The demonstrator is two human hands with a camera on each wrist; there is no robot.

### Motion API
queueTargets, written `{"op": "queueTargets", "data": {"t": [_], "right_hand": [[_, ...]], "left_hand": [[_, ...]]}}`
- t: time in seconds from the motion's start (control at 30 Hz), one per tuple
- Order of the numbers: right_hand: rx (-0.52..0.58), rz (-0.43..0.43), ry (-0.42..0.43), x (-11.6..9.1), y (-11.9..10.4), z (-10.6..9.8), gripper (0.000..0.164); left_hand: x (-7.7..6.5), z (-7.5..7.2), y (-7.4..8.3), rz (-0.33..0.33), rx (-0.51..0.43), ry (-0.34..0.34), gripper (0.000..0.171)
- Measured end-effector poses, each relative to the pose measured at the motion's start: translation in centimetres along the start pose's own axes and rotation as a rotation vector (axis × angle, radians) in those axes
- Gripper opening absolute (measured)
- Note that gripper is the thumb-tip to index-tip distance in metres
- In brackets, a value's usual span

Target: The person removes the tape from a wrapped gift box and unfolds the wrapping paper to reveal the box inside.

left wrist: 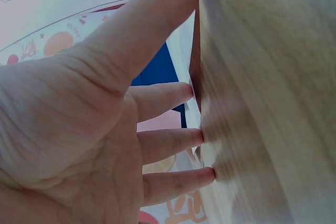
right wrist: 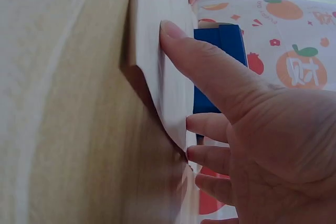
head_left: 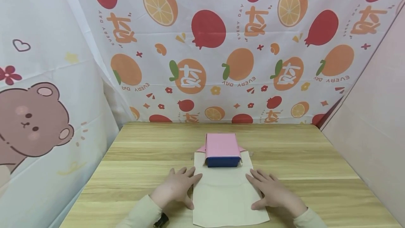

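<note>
A cream sheet [head_left: 227, 200], paper or thin cloth, lies on the wooden table. On its far end stands a blue box [head_left: 223, 162] with a pink cover [head_left: 222, 145] over its top; pink corners show behind it on both sides. My left hand [head_left: 175, 187] has its fingers spread at the sheet's left edge, fingertips down by the table. At the right edge, my right hand [head_left: 272, 191] spreads its fingers too, with the thumb touching the sheet. In the right wrist view the sheet's near edge [right wrist: 163, 61] lifts slightly off the table. Neither hand grips anything.
The wooden table [head_left: 142, 171] extends to both sides. Behind it hangs a fruit-print curtain [head_left: 240, 94], and a bear-print curtain [head_left: 34, 122] hangs on the left. A plain pale curtain [head_left: 370, 122] closes the right side. A small black object [head_left: 161, 220] sits beside the left sleeve.
</note>
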State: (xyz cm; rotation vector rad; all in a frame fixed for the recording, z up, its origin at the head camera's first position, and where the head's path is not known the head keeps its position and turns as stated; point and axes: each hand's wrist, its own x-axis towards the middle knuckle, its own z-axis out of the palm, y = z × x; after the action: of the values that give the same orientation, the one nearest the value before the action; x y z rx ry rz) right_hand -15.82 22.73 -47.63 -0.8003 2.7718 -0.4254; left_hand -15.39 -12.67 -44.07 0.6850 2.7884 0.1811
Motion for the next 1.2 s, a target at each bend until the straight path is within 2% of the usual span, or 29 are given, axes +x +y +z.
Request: {"op": "queueTargets", "data": {"t": [0.2, 0.4, 0.57, 0.77, 1.03, 1.2], "right_hand": [[0.001, 0.016, 0.001, -0.1, -0.6, -0.2, 0.1], [0.026, 0.019, 0.076, 1.4, -0.7, 0.1, 0.082], [0.003, -0.033, 0.144, 3.2, -0.7, 0.2, 0.075], [-0.079, -0.083, 0.207, 4.3, -0.9, -0.5, 0.067], [-0.153, -0.054, 0.214, 4.9, -1.0, -2.7, 0.069], [-0.186, -0.036, 0.264, 6.0, -0.6, -3.9, 0.067]], "left_hand": [[0.2, -0.1, 0.1, -0.003, -0.011, 0.005, 0.099], [1.2, -0.1, 0.5, -0.003, -0.02, 0.068, 0.088], [2.4, 0.0, 0.7, -0.036, -0.013, 0.093, 0.089], [3.5, 0.0, 0.3, -0.048, 0.043, 0.131, 0.092], [4.1, -1.4, -0.1, -0.026, 0.042, 0.218, 0.092], [5.1, -2.6, -0.2, -0.061, 0.063, 0.246, 0.087]]}}
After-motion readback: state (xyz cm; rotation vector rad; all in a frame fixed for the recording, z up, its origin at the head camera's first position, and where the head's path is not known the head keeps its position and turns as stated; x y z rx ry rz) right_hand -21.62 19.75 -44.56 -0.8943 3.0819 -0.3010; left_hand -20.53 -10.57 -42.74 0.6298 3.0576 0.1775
